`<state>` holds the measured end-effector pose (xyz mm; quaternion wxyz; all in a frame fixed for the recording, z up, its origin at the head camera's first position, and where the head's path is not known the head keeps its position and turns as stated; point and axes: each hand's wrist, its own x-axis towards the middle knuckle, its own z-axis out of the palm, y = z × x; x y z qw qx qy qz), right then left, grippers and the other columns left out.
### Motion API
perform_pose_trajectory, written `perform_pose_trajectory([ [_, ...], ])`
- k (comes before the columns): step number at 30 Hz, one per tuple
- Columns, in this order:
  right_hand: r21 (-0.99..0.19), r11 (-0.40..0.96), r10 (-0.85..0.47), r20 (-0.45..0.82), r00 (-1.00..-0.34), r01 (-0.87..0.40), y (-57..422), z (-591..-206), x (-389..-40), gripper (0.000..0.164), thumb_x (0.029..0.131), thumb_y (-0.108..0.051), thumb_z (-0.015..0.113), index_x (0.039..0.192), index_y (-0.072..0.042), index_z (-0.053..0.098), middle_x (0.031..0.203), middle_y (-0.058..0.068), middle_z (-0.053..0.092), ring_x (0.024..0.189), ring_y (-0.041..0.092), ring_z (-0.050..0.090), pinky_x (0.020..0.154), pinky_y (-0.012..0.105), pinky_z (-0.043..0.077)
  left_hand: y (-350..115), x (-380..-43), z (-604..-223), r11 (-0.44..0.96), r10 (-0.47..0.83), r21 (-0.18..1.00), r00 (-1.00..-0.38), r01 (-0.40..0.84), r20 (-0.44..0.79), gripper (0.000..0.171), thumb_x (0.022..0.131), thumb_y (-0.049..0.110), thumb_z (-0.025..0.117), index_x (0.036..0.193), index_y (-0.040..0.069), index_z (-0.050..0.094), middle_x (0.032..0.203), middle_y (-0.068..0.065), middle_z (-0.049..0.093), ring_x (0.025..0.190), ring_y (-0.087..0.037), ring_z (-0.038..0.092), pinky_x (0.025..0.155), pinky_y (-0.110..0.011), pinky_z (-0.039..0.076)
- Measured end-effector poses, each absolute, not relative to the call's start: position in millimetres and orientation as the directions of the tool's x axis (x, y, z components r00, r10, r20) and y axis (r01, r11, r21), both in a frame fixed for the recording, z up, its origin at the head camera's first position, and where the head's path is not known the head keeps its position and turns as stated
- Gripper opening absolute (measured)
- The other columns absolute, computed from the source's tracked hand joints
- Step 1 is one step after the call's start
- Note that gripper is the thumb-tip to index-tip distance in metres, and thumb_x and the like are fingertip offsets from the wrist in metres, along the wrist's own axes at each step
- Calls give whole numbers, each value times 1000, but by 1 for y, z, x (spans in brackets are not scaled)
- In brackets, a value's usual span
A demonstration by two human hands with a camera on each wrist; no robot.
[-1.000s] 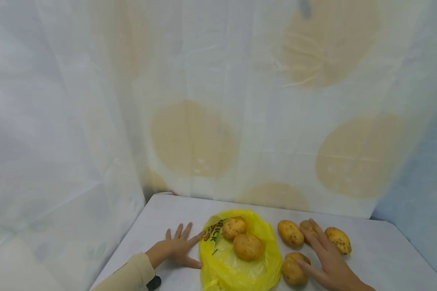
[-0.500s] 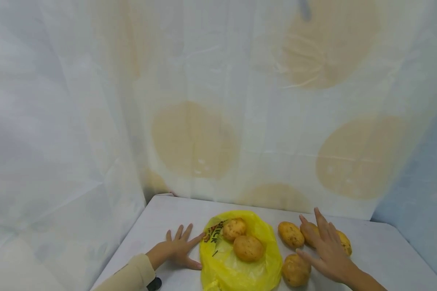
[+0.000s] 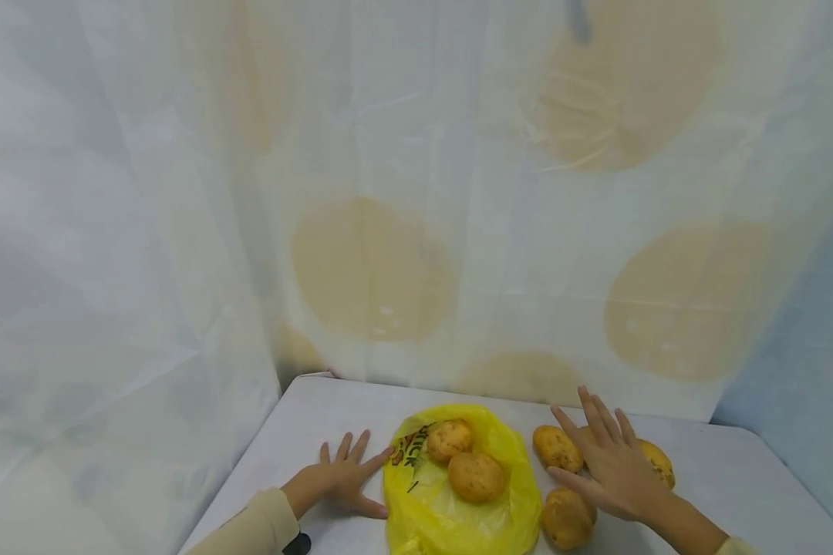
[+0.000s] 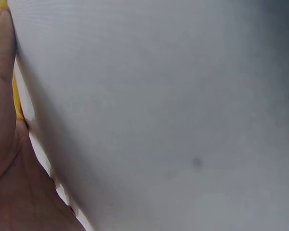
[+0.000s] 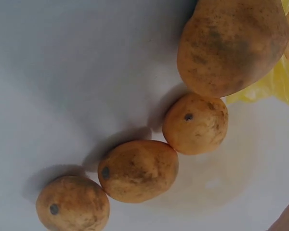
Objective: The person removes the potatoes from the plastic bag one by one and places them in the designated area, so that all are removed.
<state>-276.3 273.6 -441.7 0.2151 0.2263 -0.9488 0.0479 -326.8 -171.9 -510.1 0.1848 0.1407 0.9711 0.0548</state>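
Note:
My left hand (image 3: 347, 479) rests on the white table with fingers spread, its index fingertip and thumb tip at the left edge of a yellow plastic bag (image 3: 426, 512). Two potatoes lie on the bag, a smaller potato (image 3: 449, 439) behind a larger potato (image 3: 477, 477). Over the loose potatoes on the right, my right hand (image 3: 611, 474) is held with straight, spread fingers and grips nothing. Below its thumb sits the nearest potato (image 3: 568, 519); a left potato (image 3: 558, 449) and a right potato (image 3: 658, 462) show around the hand, which mostly hides another between them.
In the right wrist view a large potato (image 5: 233, 45) leads a row of smaller ones, such as the middle potato (image 5: 137, 171). A white curtain (image 3: 500, 308) with tan circles hangs behind the table (image 3: 305, 416). Near the left sleeve lies a small black object (image 3: 297, 544).
My right hand has lifted off the loose potatoes and shifted slightly left, its fingers now straighter and more spread. The left hand, bag and potatoes stay in place.

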Motion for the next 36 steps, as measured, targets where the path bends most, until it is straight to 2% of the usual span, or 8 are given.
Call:
perform_pose_trajectory([
  [10,8,881,-429,438,-790,-474,256,-442,-285,86,92,-60,56,160,-29,14,166,15,-14,153,25,-17,117,50,-22,-181,-327,-509,955,292,159,-893,251,-341,104,66,86,61,154,48,22,167,-13,4,151,-48,4,109,-78,1],
  [14,-13,884,-419,418,-806,-467,251,-443,-286,85,91,-59,57,160,-29,16,166,14,-14,154,33,-8,118,60,-14,-180,-325,-504,951,304,158,-890,265,-340,104,66,85,62,154,46,22,167,-14,5,150,-48,5,109,-79,2],
  [17,-22,886,-415,408,-813,-464,250,-442,-287,85,91,-59,58,159,-29,17,166,13,-14,154,35,-4,118,60,-14,-177,-325,-505,949,311,163,-889,270,-335,104,67,85,62,155,46,22,167,-15,5,150,-48,5,109,-78,3],
  [21,-11,883,-426,402,-811,-469,246,-441,-289,84,91,-63,55,159,-28,19,166,13,-15,154,28,-12,118,58,-15,-173,-325,-509,950,307,169,-891,264,-335,104,66,85,62,154,47,23,167,-14,5,150,-48,6,109,-78,3],
  [25,-4,875,-438,419,-795,-484,241,-447,-290,85,90,-65,54,159,-29,21,167,13,-13,153,27,-14,119,63,-6,-175,-324,-512,949,309,166,-886,266,-345,104,66,85,62,154,47,22,167,-15,5,151,-48,5,109,-78,2],
  [27,-3,871,-443,431,-787,-492,238,-450,-290,86,89,-66,55,159,-30,19,167,13,-11,154,31,-9,119,65,-4,-177,-323,-514,950,309,163,-884,268,-351,105,66,85,61,155,47,21,167,-15,4,151,-47,5,110,-78,2],
  [32,18,850,-476,458,-751,-527,233,-453,-293,87,88,-66,57,158,-28,24,167,15,-7,151,40,8,114,71,12,-178,-324,-515,952,302,159,-884,261,-357,105,66,86,60,155,46,20,167,-14,3,151,-47,5,110,-78,3],
  [36,56,827,-516,472,-715,-560,231,-450,-296,87,87,-67,57,157,-23,28,167,16,-5,153,35,2,118,67,0,-175,-325,-512,948,311,173,-885,266,-345,105,67,86,60,155,46,20,167,-14,2,151,-47,4,110,-78,2],
])
